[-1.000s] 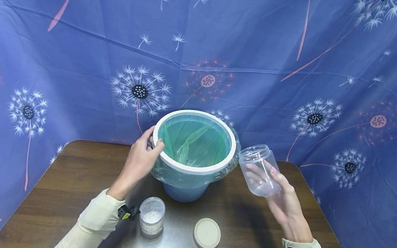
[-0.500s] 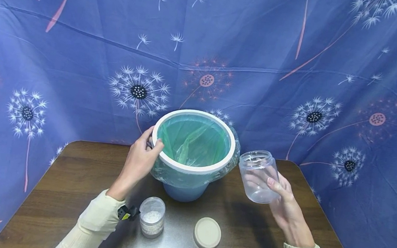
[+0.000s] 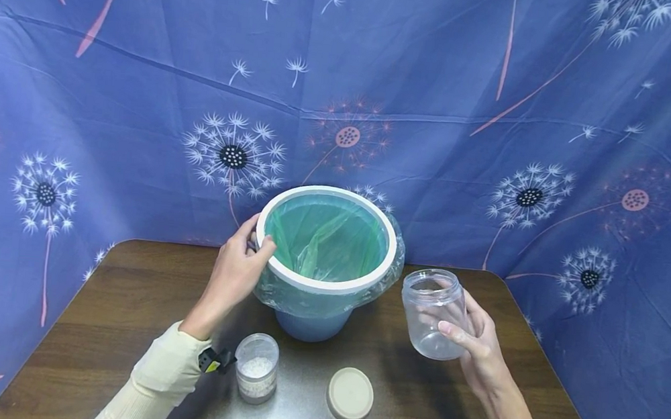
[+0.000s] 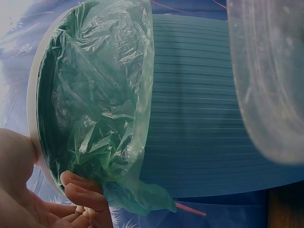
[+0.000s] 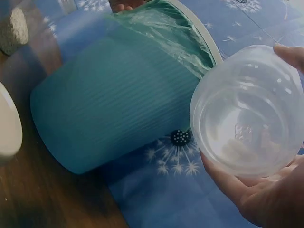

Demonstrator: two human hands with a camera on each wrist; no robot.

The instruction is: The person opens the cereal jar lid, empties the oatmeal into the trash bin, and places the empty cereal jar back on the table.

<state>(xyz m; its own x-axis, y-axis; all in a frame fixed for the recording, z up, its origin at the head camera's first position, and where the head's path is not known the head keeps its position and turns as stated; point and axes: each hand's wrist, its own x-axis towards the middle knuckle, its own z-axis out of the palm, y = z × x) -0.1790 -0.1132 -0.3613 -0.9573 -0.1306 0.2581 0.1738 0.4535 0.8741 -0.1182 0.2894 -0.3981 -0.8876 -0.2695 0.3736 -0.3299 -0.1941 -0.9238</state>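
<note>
A blue trash can [image 3: 312, 327] with a white rim and a green plastic bag [image 3: 338, 243] lining it stands near the back of the table. My left hand [image 3: 236, 274] grips the can's rim at its left side, thumb over the top; the left wrist view shows its fingers [image 4: 88, 192] against the folded-over bag. To the right of the can, my right hand [image 3: 482, 352] holds a clear plastic jar [image 3: 431, 316] above the table. No lid is on the jar, its mouth tips slightly toward the can, and I see nothing inside it.
On the wooden table [image 3: 140, 285] in front, a second clear jar [image 3: 257, 368] holds white granules. A beige round lid [image 3: 350, 394] lies flat to its right. Behind the table hangs a blue cloth [image 3: 138, 116] with dandelion prints.
My right hand has lowered the clear jar and turned it more upright, beside the trash can. The left hand stays on the rim.
</note>
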